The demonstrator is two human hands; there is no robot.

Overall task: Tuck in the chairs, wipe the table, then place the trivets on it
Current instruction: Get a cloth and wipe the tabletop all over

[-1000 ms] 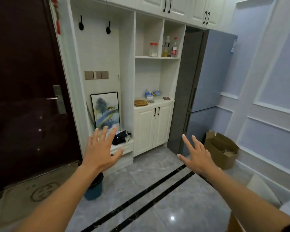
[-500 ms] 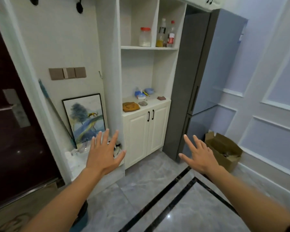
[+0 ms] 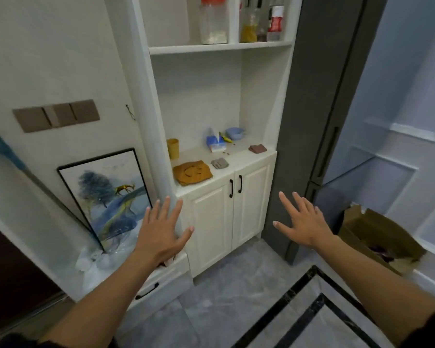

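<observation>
An orange-brown trivet (image 3: 192, 172) with a smiley cut-out lies on the white cabinet's counter (image 3: 239, 156), near its front left. A small grey pad (image 3: 219, 163) sits just right of it, and a brown pad (image 3: 257, 148) lies further right. My left hand (image 3: 161, 234) is stretched forward below the counter, fingers spread and empty. Level with it, my right hand (image 3: 303, 221) is open in front of the cabinet doors (image 3: 226, 214). Both hands are short of the counter. No table or chairs are in view.
A yellow cup (image 3: 173, 148), a blue tissue pack (image 3: 215, 143) and a blue bowl (image 3: 234, 133) stand at the counter's back. Jars fill the shelf above. A grey fridge (image 3: 312, 109) is to the right, a cardboard box (image 3: 377, 237) on the floor, a framed picture (image 3: 108, 194) at left.
The view has closed in on the white cabinet, which now looms larger. Both open hands have stayed raised in front of me and come nearer the counter.
</observation>
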